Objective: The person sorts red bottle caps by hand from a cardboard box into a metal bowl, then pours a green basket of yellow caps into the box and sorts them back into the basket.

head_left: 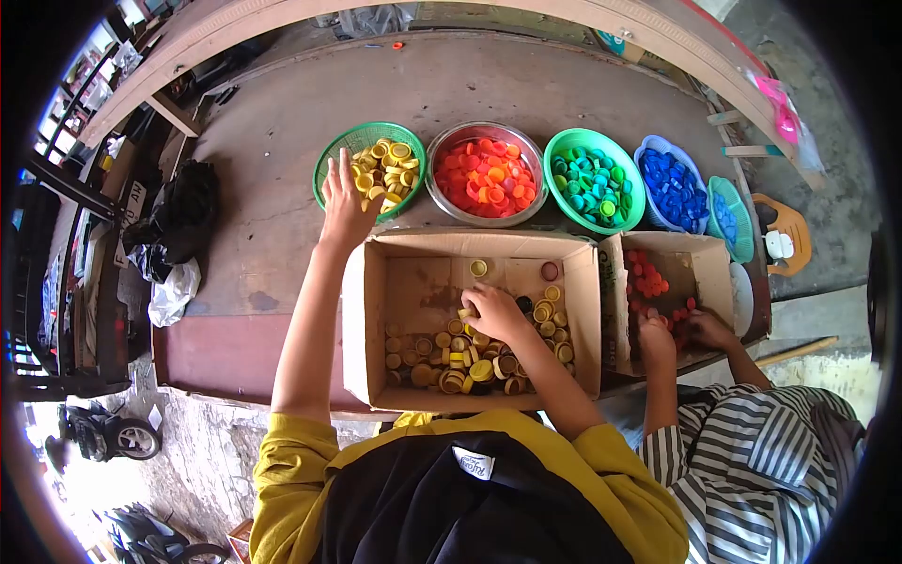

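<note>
My left hand (pixel 348 205) is raised at the near left rim of a green basket (pixel 324 160), its fingers stretched out and apart. Inside that basket lie many yellow bottle caps (pixel 387 162). Over the cardboard box (pixel 404 258) in front of me, my right hand (pixel 494 312) is closed in a pinch on a yellow bottle cap (pixel 465 313). Many more yellow caps (pixel 481 369) are heaped in the near half of the box, with a few dark ones among them. A lone yellow cap (pixel 478 268) and a dark red cap (pixel 550 271) lie toward its far wall.
Beyond the boxes stand a metal bowl (pixel 442 202) of red-orange caps, a green basin (pixel 556 209) of green caps and a blue basket (pixel 697 169) of blue caps. At my right, a co-worker's hands (pixel 658 338) handle red caps in a smaller box (pixel 714 249).
</note>
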Action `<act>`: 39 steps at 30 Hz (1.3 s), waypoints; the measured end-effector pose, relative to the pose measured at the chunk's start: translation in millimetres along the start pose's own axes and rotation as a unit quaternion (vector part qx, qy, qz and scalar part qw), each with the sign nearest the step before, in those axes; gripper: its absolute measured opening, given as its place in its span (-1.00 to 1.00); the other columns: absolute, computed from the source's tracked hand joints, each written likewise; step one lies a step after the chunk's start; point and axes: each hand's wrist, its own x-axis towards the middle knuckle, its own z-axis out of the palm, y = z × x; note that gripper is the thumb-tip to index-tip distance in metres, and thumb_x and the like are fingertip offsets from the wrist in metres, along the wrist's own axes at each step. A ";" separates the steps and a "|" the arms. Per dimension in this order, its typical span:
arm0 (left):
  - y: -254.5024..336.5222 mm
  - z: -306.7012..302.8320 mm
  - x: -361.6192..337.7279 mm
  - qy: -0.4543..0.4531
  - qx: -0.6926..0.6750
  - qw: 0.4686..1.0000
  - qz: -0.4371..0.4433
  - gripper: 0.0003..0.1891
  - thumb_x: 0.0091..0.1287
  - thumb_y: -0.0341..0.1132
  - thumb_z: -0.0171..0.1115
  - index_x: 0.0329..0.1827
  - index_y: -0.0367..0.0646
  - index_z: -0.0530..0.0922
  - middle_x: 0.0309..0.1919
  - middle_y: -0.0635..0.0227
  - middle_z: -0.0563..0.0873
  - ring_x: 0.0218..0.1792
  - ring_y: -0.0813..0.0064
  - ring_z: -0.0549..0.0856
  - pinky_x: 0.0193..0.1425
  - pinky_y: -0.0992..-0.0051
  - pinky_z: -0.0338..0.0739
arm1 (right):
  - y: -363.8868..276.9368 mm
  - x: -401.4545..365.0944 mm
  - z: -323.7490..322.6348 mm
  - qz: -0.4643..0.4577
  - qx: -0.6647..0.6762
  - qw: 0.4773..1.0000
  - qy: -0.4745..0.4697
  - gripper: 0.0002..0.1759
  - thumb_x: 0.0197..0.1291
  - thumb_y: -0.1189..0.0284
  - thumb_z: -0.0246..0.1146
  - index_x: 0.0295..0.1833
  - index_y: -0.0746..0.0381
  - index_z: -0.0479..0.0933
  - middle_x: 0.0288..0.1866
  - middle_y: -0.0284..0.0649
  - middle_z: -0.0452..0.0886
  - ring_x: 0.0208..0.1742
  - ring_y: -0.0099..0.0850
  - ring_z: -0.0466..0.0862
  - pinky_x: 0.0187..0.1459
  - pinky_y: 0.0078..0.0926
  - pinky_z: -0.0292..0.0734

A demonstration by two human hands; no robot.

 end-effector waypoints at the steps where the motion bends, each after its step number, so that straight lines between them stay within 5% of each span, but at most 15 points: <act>1: 1.9 3.0 -4.9 0.015 0.030 0.999 0.009 -0.18 0.13 -0.36 0.23 0.38 -0.22 -0.08 0.26 -0.07 0.19 0.25 -0.06 0.20 0.29 0.14 0.18 | 0.0 -0.4 -3.4 0.018 0.046 0.999 -0.005 -0.69 -0.15 0.44 0.36 -0.30 0.22 0.39 -0.36 -0.18 0.49 -0.37 -0.20 0.55 -0.32 -0.33 0.46; 2: 4.4 5.6 -12.8 -0.011 -0.036 0.999 0.026 -0.15 0.12 -0.38 0.24 0.39 -0.19 -0.13 0.32 -0.08 0.03 0.30 -0.06 0.12 0.32 0.10 0.12 | 0.3 0.2 -7.4 0.036 0.094 0.995 -0.010 -0.70 -0.15 0.46 0.36 -0.31 0.23 0.39 -0.37 -0.17 0.52 -0.37 -0.20 0.56 -0.31 -0.35 0.46; 3: 15.4 7.1 -22.5 0.019 -0.099 0.991 0.083 -0.19 0.11 -0.41 0.24 0.37 -0.20 -0.06 0.26 -0.08 0.16 0.26 -0.04 0.19 0.31 0.12 0.15 | 0.4 0.7 -9.5 0.054 0.141 0.988 -0.017 -0.71 -0.14 0.47 0.36 -0.32 0.24 0.39 -0.38 -0.16 0.54 -0.38 -0.19 0.57 -0.31 -0.37 0.47; 5: 56.4 -5.4 -47.1 -0.053 -0.161 0.985 -0.017 -0.41 0.09 -0.48 0.24 0.21 -0.29 0.22 0.10 -0.06 0.34 0.10 -0.02 0.39 0.24 0.17 0.28 | 1.0 1.7 -9.4 0.064 0.272 0.960 0.013 -0.73 -0.01 0.43 0.35 -0.30 0.26 0.39 -0.41 -0.24 0.58 -0.42 -0.42 0.58 -0.32 -0.54 0.48; 6: 79.2 -18.1 -57.7 -0.119 -0.283 0.948 -0.079 -0.50 0.09 -0.49 0.24 0.12 -0.27 0.32 -0.10 0.09 0.47 -0.04 0.20 0.53 -0.01 0.33 0.50 | -1.1 1.9 -10.6 0.082 0.372 0.924 0.029 -0.74 0.01 0.41 0.34 -0.30 0.26 0.38 -0.40 -0.27 0.57 -0.42 -0.48 0.57 -0.32 -0.58 0.49; 8: 80.3 -9.4 -86.2 -0.173 -0.202 0.964 0.024 -0.57 0.05 -0.43 0.32 0.01 -0.26 0.42 -0.12 0.14 0.46 -0.07 0.34 0.53 -0.16 0.48 0.53 | -13.5 2.1 -18.8 0.131 0.578 0.804 0.051 -0.79 0.13 0.39 0.27 -0.27 0.23 0.37 -0.35 -0.36 0.54 -0.39 -0.65 0.54 -0.30 -0.69 0.49; 11: 88.8 -3.8 -109.5 -0.178 -0.237 0.953 0.067 -0.63 0.02 -0.43 0.35 -0.08 -0.24 0.48 -0.07 0.20 0.48 -0.11 0.31 0.57 -0.16 0.43 0.54 | -17.8 -5.3 -24.2 0.157 0.674 0.721 0.035 -0.79 0.14 0.37 0.26 -0.26 0.20 0.37 -0.30 -0.34 0.54 -0.35 -0.61 0.55 -0.28 -0.68 0.48; 20: 78.9 4.3 -122.5 -0.220 -0.315 0.922 0.037 -0.67 0.08 -0.38 0.31 -0.11 -0.26 0.48 -0.25 0.14 0.56 -0.17 0.14 0.54 -0.06 0.30 0.47 | -24.7 -14.3 -18.2 0.155 0.730 0.664 0.039 -0.80 0.16 0.37 0.23 -0.21 0.23 0.39 -0.24 -0.30 0.54 -0.23 -0.54 0.58 -0.18 -0.64 0.49; 28: 25.8 -25.6 -18.9 -0.003 -0.116 0.993 0.025 -0.71 0.06 -0.44 0.28 -0.13 -0.25 0.50 -0.29 0.16 0.57 -0.22 0.21 0.55 -0.13 0.33 0.46 | -26.9 -14.8 -23.3 0.188 0.679 0.707 0.066 -0.76 0.14 0.42 0.24 -0.12 0.22 0.37 -0.26 -0.33 0.50 -0.23 -0.54 0.57 -0.18 -0.63 0.47; 31: 1.7 -17.1 -6.1 -0.037 -0.049 0.998 -0.003 -0.49 0.12 -0.40 0.25 0.17 -0.19 0.36 -0.03 0.12 0.54 -0.03 0.19 0.55 0.01 0.37 0.48 | -27.2 -14.4 -20.1 0.188 0.658 0.727 0.057 -0.73 0.12 0.44 0.26 -0.11 0.23 0.37 -0.26 -0.33 0.50 -0.23 -0.54 0.56 -0.18 -0.63 0.46; 33: 10.1 -22.3 -22.4 -0.059 -0.001 0.996 0.070 -0.39 0.08 -0.42 0.27 0.23 -0.24 0.26 0.08 -0.05 0.43 0.06 0.04 0.50 0.14 0.29 0.43 | -26.7 -14.6 -19.1 0.169 0.618 0.765 0.073 -0.71 0.10 0.47 0.28 -0.08 0.24 0.38 -0.26 -0.32 0.51 -0.32 -0.59 0.55 -0.30 -0.68 0.47; 36: 57.7 -43.4 -63.2 -0.132 -0.221 0.963 -0.079 -0.62 0.08 -0.44 0.27 -0.02 -0.29 0.42 -0.22 0.11 0.59 -0.38 0.33 0.60 -0.26 0.39 0.51 | -31.7 -8.5 -31.6 0.125 0.552 0.820 0.087 -0.67 0.07 0.49 0.30 -0.06 0.27 0.39 -0.26 -0.32 0.51 -0.41 -0.66 0.53 -0.43 -0.76 0.45; 37: 65.2 -40.3 -85.5 -0.139 -0.248 0.954 -0.095 -0.70 0.10 -0.47 0.24 -0.10 -0.28 0.44 -0.29 0.12 0.59 -0.36 0.26 0.59 -0.26 0.36 0.49 | -43.7 0.0 -45.2 0.112 0.526 0.838 0.099 -0.69 0.06 0.57 0.28 -0.06 0.27 0.39 -0.25 -0.36 0.47 -0.42 -0.69 0.48 -0.40 -0.75 0.42; 39: 59.5 -20.3 -128.2 -0.184 -0.196 0.963 -0.031 -0.73 0.09 -0.53 0.15 -0.11 -0.29 0.44 -0.33 0.04 0.54 -0.20 0.05 0.54 -0.06 0.29 0.48 | -46.9 35.4 -45.4 -0.061 0.473 0.853 0.210 -0.68 0.05 0.60 0.28 -0.06 0.28 0.40 -0.24 -0.36 0.47 -0.41 -0.71 0.49 -0.41 -0.77 0.42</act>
